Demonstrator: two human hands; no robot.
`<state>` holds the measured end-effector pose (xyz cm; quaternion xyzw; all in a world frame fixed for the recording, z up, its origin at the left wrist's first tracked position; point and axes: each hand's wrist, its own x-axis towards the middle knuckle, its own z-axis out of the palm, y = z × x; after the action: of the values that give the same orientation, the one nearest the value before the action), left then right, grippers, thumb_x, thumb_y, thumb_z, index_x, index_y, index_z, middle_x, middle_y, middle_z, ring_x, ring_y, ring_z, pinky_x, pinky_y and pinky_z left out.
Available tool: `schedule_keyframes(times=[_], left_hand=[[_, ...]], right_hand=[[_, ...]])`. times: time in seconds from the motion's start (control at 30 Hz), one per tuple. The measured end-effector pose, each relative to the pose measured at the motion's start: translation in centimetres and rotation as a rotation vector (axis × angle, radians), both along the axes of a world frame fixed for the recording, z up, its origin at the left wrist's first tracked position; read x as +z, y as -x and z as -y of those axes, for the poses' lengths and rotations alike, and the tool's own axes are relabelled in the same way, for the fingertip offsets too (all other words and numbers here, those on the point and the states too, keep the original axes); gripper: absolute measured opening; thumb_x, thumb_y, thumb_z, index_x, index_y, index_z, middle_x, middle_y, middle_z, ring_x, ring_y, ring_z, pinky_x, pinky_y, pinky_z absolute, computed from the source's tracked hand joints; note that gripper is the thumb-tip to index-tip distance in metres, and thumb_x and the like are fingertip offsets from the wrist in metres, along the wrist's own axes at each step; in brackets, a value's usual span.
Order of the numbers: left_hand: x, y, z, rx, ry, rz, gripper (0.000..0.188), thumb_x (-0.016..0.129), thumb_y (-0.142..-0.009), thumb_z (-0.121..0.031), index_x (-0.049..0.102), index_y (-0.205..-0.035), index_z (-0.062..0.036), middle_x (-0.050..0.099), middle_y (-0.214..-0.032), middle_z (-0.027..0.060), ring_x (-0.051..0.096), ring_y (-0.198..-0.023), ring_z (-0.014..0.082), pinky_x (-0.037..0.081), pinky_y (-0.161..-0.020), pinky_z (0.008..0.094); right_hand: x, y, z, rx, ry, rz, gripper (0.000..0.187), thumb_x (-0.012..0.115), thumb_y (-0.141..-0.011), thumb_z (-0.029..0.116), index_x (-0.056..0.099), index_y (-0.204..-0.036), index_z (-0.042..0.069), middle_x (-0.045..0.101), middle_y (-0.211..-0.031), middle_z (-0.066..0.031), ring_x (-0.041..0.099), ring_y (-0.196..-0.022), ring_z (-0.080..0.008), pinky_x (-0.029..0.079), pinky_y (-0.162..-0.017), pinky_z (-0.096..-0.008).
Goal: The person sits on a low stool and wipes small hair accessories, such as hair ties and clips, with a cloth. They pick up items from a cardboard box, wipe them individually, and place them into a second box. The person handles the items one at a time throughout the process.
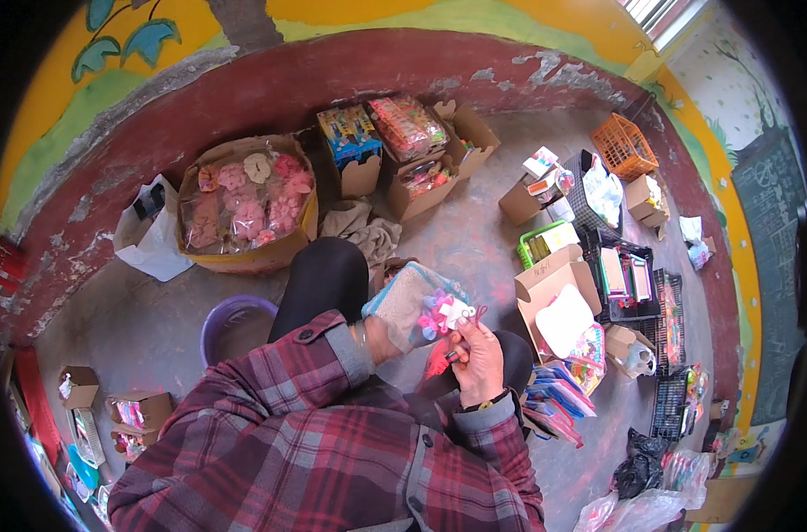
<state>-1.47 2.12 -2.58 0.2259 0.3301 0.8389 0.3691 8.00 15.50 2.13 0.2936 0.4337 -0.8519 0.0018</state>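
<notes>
Above my lap, my right hand (480,362) is closed, its thumb and fingertips pinching a bunch of pink, purple and white flower-like pieces (437,314). Thin dark red loops stick out beside the fingertips. A small dark green thing shows within the curled fingers; its kind is unclear. My left hand (381,340) reaches into or behind a clear plastic bag (412,291) with a blue edge, which hides its fingers. The flower-like pieces lie against the bag's right side.
Ahead stands a big round carton (270,259) of bagged pink flowers, with goods boxes (359,176) beside it. A purple basin (210,335) is at my left. On the right are an open cardboard box (545,293), flat colourful packets (559,395), black crates (669,319) and an orange basket (623,146).
</notes>
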Motion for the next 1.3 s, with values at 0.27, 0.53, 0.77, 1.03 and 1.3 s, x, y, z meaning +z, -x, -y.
schedule_keyframes(times=[0.27,0.53,0.77,1.03,1.3], left_hand=[[0.2,-0.6,0.1,0.381,0.273,-0.455,0.031,0.058,-0.087,-0.014,0.049,-0.115,-0.0067,0.057,-0.105,0.0065,0.056,-0.096,0.0176,0.045,-0.085,0.029],[-3.1,-0.4,-0.7,0.172,-0.031,0.387,0.023,0.047,-0.095,-0.031,0.052,-0.1,-0.0091,0.057,-0.086,0.0043,0.059,-0.075,0.0168,0.05,-0.065,0.0298],[-5.7,0.8,-1.6,0.472,0.404,0.064,0.028,0.048,-0.093,-0.034,0.054,-0.087,-0.0074,0.055,-0.076,0.0043,0.057,-0.065,0.0184,0.049,-0.06,0.0313],[-1.0,3.1,-0.5,0.405,0.168,0.749,0.024,0.051,-0.085,-0.03,0.057,-0.076,-0.0084,0.058,-0.071,0.0062,0.059,-0.063,0.0199,0.05,-0.054,0.0318],[3.2,6.1,3.0,0.532,-0.223,0.533,0.03,0.044,-0.094,-0.037,0.055,-0.082,-0.0113,0.06,-0.079,0.0059,0.059,-0.075,0.0226,0.051,-0.07,0.0357]], right_hand=[[-0.6,0.0,0.7,-0.091,0.003,0.035,0.007,0.059,-0.086,0.012,0.057,-0.088,0.005,0.059,-0.068,-0.0029,0.042,-0.043,-0.0042,0.029,-0.037,-0.0162],[0.0,0.1,3.9,0.022,-0.307,-0.018,0.011,0.059,-0.087,0.01,0.061,-0.083,0.0,0.061,-0.066,-0.0057,0.04,-0.044,-0.0033,0.031,-0.04,-0.0185],[-0.1,-0.5,3.8,0.15,-0.419,-0.021,0.02,0.06,-0.088,0.012,0.061,-0.072,0.0,0.056,-0.061,-0.0001,0.038,-0.045,-0.0017,0.027,-0.04,-0.0183],[1.4,0.0,1.7,-0.012,-0.521,-0.085,0.024,0.056,-0.09,0.015,0.056,-0.069,0.004,0.05,-0.06,0.0047,0.037,-0.049,-0.0012,0.027,-0.044,-0.0178],[-1.9,1.0,-1.3,0.12,-0.625,0.042,0.026,0.056,-0.086,0.012,0.055,-0.062,0.004,0.05,-0.054,0.0027,0.04,-0.047,-0.0039,0.028,-0.043,-0.0216]])
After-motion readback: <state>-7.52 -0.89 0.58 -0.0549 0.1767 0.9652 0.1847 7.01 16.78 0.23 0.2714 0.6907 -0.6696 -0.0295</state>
